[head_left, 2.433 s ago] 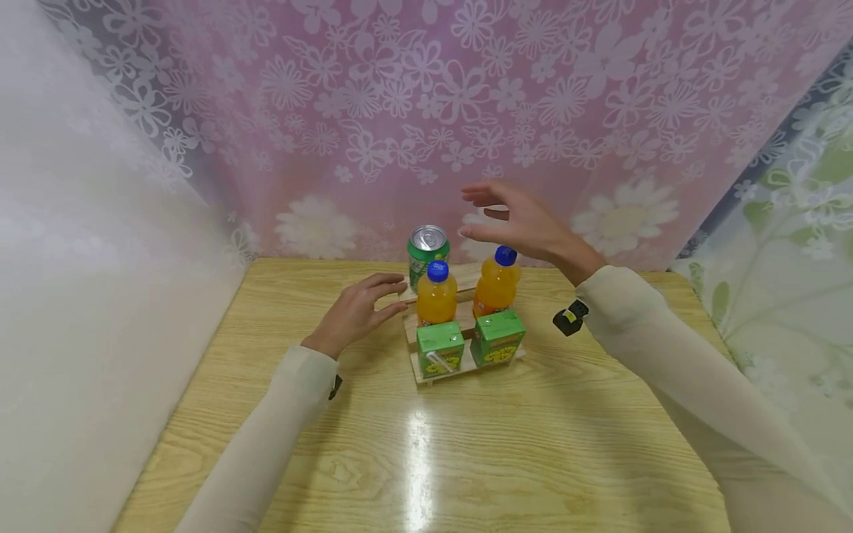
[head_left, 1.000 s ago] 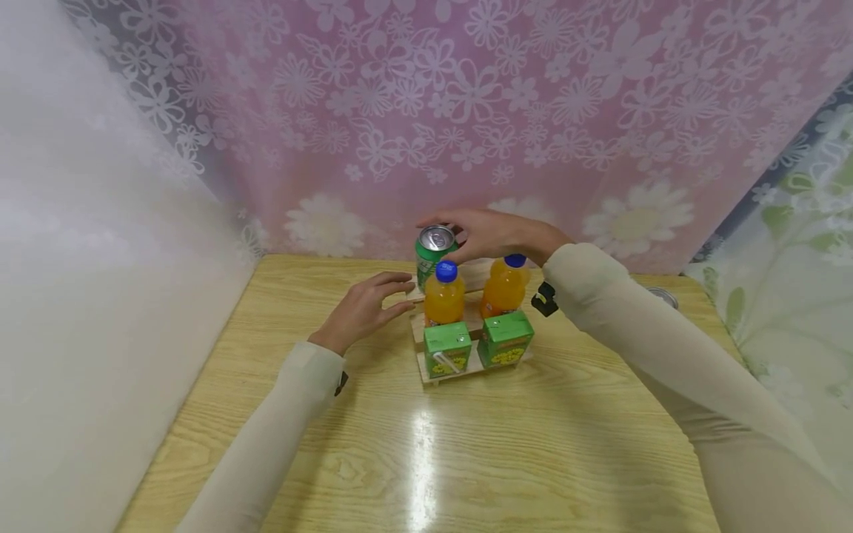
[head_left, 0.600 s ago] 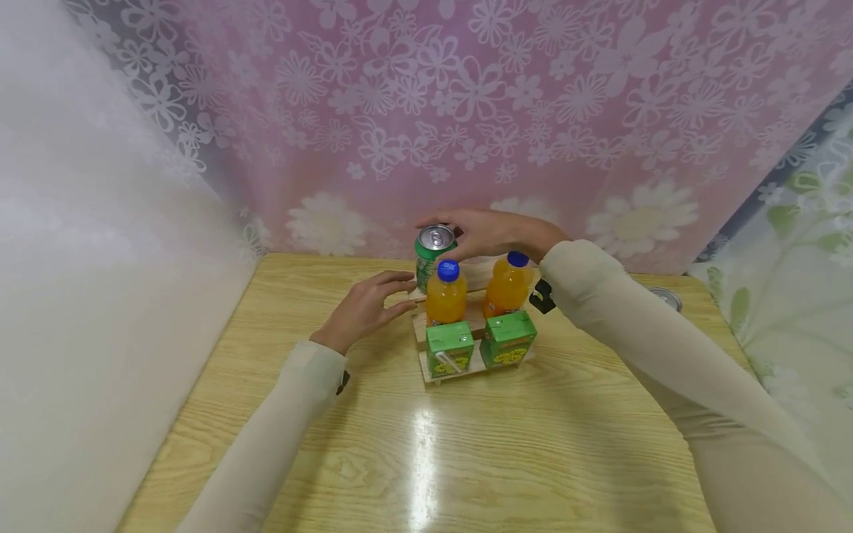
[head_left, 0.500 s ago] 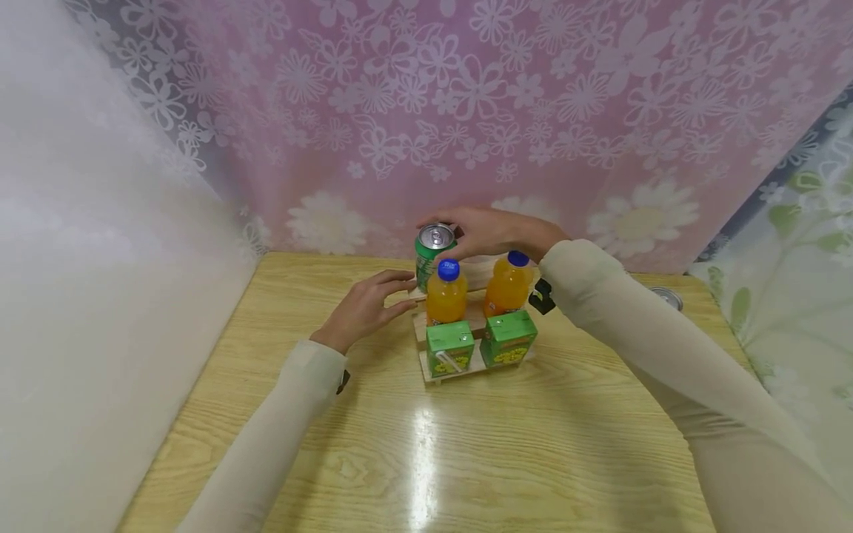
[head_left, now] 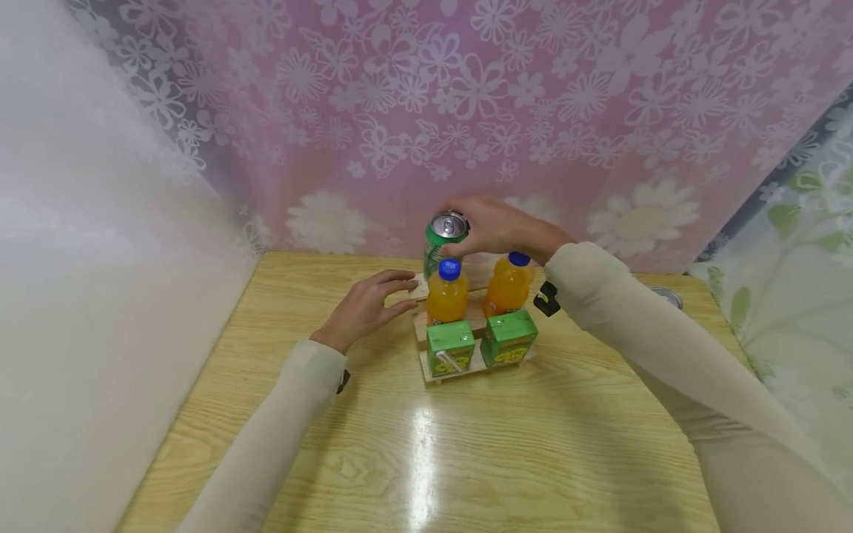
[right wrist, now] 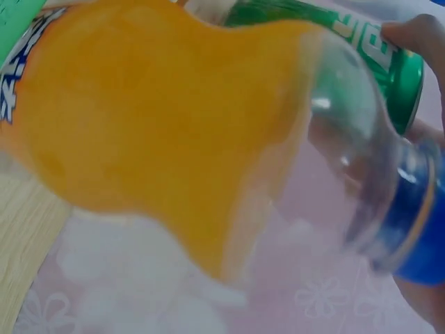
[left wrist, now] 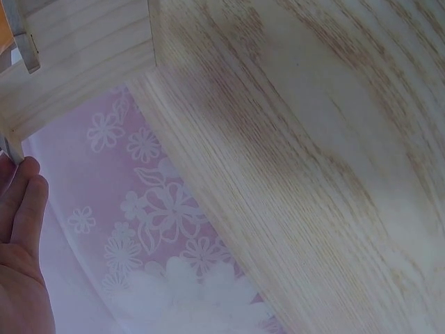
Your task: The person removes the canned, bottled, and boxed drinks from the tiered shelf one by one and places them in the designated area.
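Note:
In the head view, my right hand (head_left: 489, 226) grips a green drink can (head_left: 443, 248) near its silver top, fingers behind it and thumb in front. The can is upright above the top tier of a small wooden tiered rack (head_left: 418, 333); its base is hidden. In the right wrist view, the can (right wrist: 396, 73) shows behind an orange drink bottle (right wrist: 160, 104). My left hand (head_left: 363, 307) touches the rack's left end with its fingertips. In the left wrist view, its straight fingers (left wrist: 29, 209) meet the edge of a wooden board (left wrist: 90, 62).
Two blue-capped orange bottles (head_left: 446, 296) stand on the rack's middle tier, in front of the can. Two green juice boxes (head_left: 451, 348) stand on the lowest tier. Another can top (head_left: 667, 297) shows behind the right sleeve. A floral curtain (head_left: 373, 148) hangs behind the table (head_left: 333, 444).
My right hand came down and left onto the can and took hold of it. Over the last half second, hand and can have risen a little and moved right. The left hand stays at the rack.

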Tool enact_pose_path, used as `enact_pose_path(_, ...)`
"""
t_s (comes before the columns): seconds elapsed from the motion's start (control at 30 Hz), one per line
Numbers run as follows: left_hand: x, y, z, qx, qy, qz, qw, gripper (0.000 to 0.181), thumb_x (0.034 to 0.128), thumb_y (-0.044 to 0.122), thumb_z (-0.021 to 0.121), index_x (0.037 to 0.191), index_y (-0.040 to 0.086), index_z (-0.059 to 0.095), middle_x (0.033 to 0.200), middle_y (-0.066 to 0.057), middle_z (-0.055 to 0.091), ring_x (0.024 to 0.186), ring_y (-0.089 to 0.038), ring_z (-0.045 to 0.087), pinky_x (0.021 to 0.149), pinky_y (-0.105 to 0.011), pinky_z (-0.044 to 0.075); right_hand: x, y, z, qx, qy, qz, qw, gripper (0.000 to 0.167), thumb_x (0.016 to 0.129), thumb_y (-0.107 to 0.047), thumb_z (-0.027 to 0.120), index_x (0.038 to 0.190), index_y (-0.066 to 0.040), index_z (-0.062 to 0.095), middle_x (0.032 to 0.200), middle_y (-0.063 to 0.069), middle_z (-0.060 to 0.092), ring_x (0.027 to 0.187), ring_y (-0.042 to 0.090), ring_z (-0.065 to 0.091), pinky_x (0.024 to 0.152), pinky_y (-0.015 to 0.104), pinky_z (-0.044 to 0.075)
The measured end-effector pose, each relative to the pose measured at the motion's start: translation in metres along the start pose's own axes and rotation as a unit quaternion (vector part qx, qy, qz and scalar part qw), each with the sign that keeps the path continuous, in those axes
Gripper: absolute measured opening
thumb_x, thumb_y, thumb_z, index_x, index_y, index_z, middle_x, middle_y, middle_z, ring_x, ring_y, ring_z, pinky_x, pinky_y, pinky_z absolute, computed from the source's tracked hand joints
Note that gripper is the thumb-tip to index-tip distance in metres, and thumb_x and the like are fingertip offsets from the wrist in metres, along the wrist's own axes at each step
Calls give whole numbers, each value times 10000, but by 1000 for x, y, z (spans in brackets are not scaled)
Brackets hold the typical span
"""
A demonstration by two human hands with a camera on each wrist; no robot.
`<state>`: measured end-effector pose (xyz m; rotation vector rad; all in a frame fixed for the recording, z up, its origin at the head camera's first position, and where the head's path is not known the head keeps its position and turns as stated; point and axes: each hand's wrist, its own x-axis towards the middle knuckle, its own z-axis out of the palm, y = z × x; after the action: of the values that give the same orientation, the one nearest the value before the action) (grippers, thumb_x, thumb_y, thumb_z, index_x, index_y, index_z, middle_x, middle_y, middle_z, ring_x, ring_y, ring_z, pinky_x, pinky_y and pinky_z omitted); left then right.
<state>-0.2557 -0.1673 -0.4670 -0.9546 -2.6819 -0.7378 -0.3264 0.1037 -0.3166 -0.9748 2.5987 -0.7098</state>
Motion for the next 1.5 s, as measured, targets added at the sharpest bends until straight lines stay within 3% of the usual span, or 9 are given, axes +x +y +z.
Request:
enact_pose_path(0.17,1,0,-1,16,-19,-33,10000,424,1036,272,779,1408,71,743,1514,-104,673,1347,-304,695,1111,-460,600,-4,3,-8,52,370,26,9993,663,935,-333,822,1496,-98,557,1397,122,682,1155,281,726,1008,453,656)
enact_pose_path(0.57,-1,-1,1,1,19,-11,10000,421,1032,264,783,1404,72,743,1512,-119,671,1343,-316,696,1110,-465,599,-25,18,-31,130,887,318,9955,637,945,-231,784,1495,-28,535,1423,199,655,1224,372,694,1071,542,622)
enact_pose_path(0.97,-1,-1,2,-30,43,53,10000,428,1027,264,788,1403,65,742,1511,-113,671,1342,-318,696,1111,-463,599,-70,45,-54,-25,1077,743,9914,594,984,-224,784,1484,-16,540,1393,228,650,1202,397,670,1061,599,611)
enact_pose_path(1.03,0,-1,2,-37,31,29,10000,432,1027,267,788,1402,58,741,1514,-113,668,1345,-321,694,1113,-466,597,-78,52,-57,-174,1155,811,9898,585,988,-245,786,1472,-19,550,1374,223,655,1176,385,670,1028,564,633)
enact_pose_path(1.13,0,0,2,-33,29,4,10000,432,1027,270,788,1402,60,741,1509,-111,671,1346,-317,694,1112,-463,598,-89,63,-60,-361,1250,882,9876,570,992,-270,792,1452,-20,566,1337,214,668,1127,358,680,913,385,654)
enact_pose_path(1.23,-1,0,2,-25,59,19,10000,429,1026,263,788,1399,57,741,1502,-115,676,1342,-317,695,1108,-467,600,-99,73,-60,-421,1278,925,9866,561,993,-276,798,1435,-13,575,1313,216,679,1097,344,686,794,192,574)
enact_pose_path(1.3,-1,0,1,-32,71,25,10000,430,1024,260,790,1397,50,741,1501,-118,676,1341,-321,696,1107,-472,600,-106,80,-59,-462,1291,936,9861,562,989,-275,804,1427,-5,578,1298,223,689,1084,343,690,764,158,544)
enact_pose_path(1.37,0,1,1,-46,67,20,10000,429,1023,257,790,1395,50,742,1500,-119,677,1341,-323,695,1108,-473,599,-113,87,-56,-534,1318,928,9855,563,984,-268,811,1420,6,585,1280,229,703,1075,345,696,796,213,573)
enact_pose_path(1.5,0,2,1,-52,43,13,10000,431,1020,260,793,1395,53,744,1498,-118,679,1342,-322,695,1109,-467,598,-126,100,-48,-658,1316,986,9842,577,974,-264,822,1422,11,585,1267,249,718,1079,372,712,913,488,643)
